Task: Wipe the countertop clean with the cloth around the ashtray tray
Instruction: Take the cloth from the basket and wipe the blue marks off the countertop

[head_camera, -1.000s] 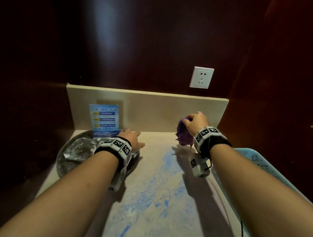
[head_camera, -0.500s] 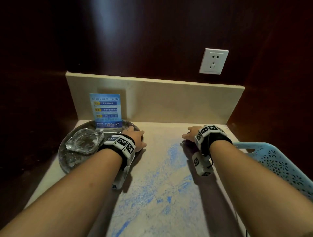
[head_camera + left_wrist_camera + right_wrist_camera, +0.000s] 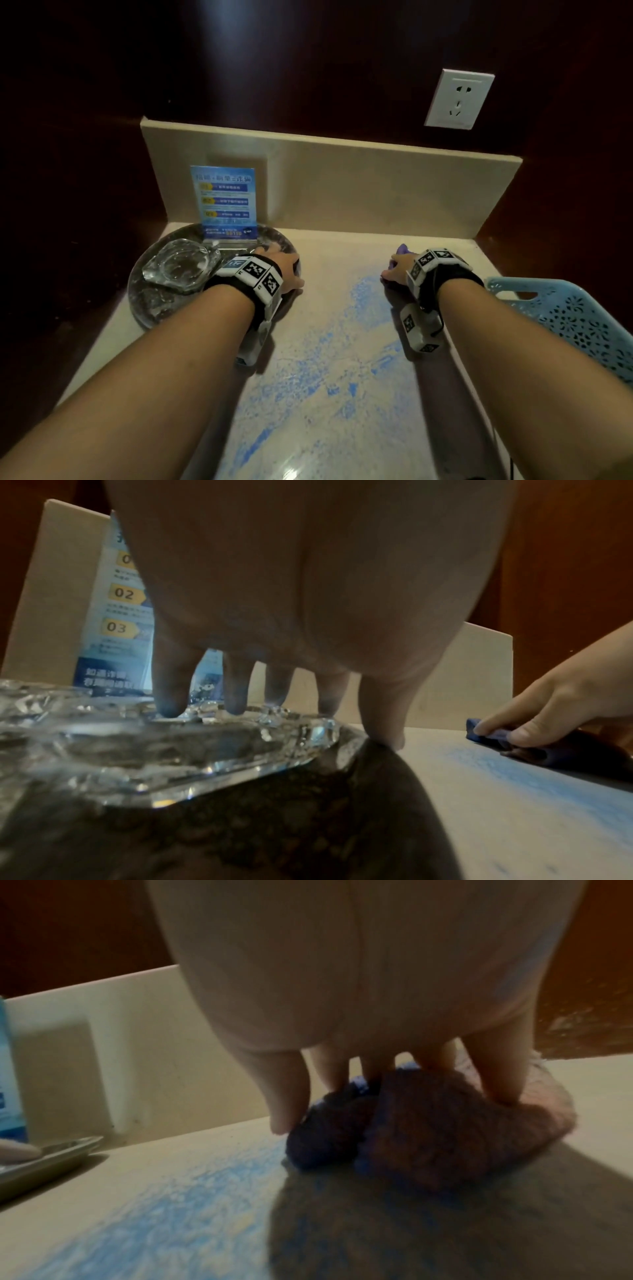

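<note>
A round dark tray (image 3: 150,308) at the back left of the beige countertop (image 3: 308,428) carries a clear glass ashtray (image 3: 181,267). My left hand (image 3: 287,270) rests on the tray's right rim. Its straight fingers (image 3: 171,704) stand on the tray and its thumb touches the rim's edge. My right hand (image 3: 394,263) presses a bunched purple cloth (image 3: 428,1137) onto the countertop at the back right. Those fingers lie over the top of the cloth (image 3: 565,750), with the thumb beside it. A blue powdery smear (image 3: 342,342) runs down the counter between my arms.
A blue printed sign (image 3: 226,202) stands on the tray against the beige backsplash (image 3: 376,192). A light-blue perforated basket (image 3: 575,318) sits at the counter's right edge. Dark wood walls enclose the counter on three sides, and the back one holds a white socket (image 3: 459,99).
My right hand came down from the air with the cloth and now presses it flat on the counter. The left hand stayed on the tray rim.
</note>
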Demonstrator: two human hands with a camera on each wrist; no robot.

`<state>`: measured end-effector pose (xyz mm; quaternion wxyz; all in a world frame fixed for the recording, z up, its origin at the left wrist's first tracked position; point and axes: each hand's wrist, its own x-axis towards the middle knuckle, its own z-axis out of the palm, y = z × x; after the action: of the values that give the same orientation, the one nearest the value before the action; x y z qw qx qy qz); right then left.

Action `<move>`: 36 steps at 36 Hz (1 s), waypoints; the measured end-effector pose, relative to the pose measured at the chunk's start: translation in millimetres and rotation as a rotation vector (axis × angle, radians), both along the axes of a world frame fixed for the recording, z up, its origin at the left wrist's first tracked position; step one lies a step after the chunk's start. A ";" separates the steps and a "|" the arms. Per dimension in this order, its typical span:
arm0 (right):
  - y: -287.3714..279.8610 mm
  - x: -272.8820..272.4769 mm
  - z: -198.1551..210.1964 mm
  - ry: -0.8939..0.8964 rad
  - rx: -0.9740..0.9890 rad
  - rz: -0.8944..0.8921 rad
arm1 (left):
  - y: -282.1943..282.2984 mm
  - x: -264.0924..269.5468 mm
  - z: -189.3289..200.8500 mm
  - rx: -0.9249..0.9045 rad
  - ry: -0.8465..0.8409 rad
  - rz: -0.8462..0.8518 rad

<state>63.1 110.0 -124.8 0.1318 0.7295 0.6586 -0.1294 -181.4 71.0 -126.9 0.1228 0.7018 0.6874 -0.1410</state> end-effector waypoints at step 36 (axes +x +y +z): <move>-68.3 -60.8 -5.0 0.377 0.085 0.306 | -5.9 9.2 6.6 0.015 0.073 -0.032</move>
<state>2.3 41.6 -129.8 -0.0059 0.5890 0.7793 -0.2140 -172.2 65.1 -120.3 0.0901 0.7080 0.6811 -0.1634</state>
